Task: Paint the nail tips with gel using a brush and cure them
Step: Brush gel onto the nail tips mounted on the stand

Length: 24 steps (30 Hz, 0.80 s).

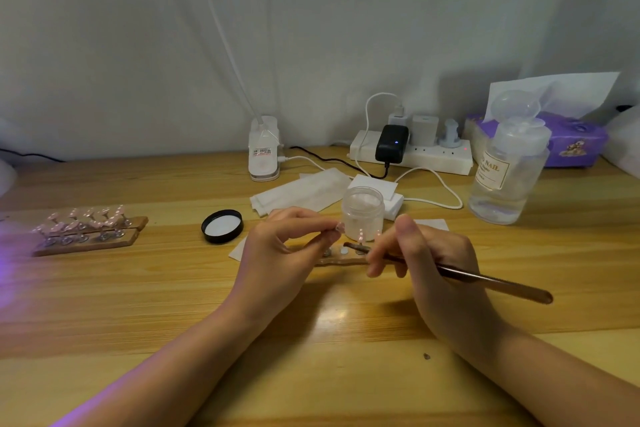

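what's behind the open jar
Behind the jar lie a stack of white pads and white cables, with a power strip further back. The jar hides part of the pads.

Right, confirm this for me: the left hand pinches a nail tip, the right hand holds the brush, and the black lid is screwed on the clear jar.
Not quite. The head view shows the black lid lying off the clear jar, on the table to its left, with its white inside facing up. The rest stands: the left hand pinches a nail tip and the right hand holds the brush.
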Motion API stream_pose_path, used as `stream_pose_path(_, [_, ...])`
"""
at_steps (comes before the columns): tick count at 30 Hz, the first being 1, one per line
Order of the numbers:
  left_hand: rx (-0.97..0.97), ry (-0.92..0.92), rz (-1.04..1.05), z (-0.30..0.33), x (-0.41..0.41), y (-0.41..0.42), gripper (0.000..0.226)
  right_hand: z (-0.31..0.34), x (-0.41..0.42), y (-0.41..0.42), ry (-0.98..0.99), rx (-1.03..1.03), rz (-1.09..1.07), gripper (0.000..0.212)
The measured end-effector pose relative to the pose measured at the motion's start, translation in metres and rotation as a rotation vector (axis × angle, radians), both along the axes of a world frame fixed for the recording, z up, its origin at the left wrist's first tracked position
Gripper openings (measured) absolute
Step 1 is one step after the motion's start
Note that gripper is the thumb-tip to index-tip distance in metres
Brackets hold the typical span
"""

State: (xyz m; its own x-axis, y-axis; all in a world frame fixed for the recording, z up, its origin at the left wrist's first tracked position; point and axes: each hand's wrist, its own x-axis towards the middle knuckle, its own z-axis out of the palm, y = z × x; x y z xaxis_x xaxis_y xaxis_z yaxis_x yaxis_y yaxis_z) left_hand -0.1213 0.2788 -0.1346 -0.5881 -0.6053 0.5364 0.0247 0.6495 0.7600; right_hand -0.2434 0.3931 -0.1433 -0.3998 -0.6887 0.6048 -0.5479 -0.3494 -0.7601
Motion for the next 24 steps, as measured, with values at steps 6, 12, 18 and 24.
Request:
stream_pose_path(6, [0.001, -0.008, -0.002, 0.0005, 0.0011, -0.0007, 0.023, 0.0023, 0.0014, -0.0003, 0.025, -0.016, 0.035, 0.042])
stream_pose_path(12, [0.067, 0.04, -0.006, 0.0033, 0.0016, 0.0009, 0.018, 0.0016, 0.0009, 0.0017, -0.05, 0.02, 0.023, 0.047])
stream_pose_path(18, [0.07, 0.045, -0.011, 0.0047, 0.0022, 0.002, 0.017, 0.0058, 0.0032, 0.0001, 0.082, -0.035, 0.033, 0.047])
stream_pose_path(24, [0.113, 0.049, 0.013, 0.0037, 0.0019, 0.002, 0.014, 0.0052, 0.0032, 0.0022, -0.091, -0.025, 0.041, 0.041])
